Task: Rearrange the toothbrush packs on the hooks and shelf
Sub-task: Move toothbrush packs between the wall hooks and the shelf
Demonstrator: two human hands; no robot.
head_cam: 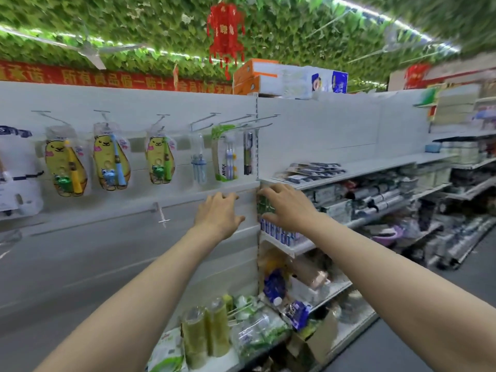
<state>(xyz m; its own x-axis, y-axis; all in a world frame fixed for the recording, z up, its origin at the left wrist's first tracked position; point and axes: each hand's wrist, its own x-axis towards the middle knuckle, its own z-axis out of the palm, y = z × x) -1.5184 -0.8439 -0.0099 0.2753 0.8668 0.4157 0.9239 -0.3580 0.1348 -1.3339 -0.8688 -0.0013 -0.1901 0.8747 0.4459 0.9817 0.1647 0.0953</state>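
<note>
Hovering two empty hands just under the toothbrush packs, at the seam between hook panel and shelf.

Left hand [218,210] is hanging loose-fingered and spread against the white panel [107,237], gripping nothing. Right hand [288,204] is spreading wide just beside it at the near end of the shelf [375,163], also gripping nothing that shows; contact with the green boxes [265,206] is unclear. Green-edged pack [224,157] and dark slim pack [248,153] are hanging almost straight above the left hand, long axes vertical, on the hooks [257,120] nearest the upright; left hand is sitting nearer these. Flat dark packs [314,170] are lying up and right of the right hand on the shelf, long axes running along it; right hand is nearer those. Farther left, yellow bear packs [110,159] are hanging well apart from either hand. Judging from this, either target is calling for an upward reach.
</note>
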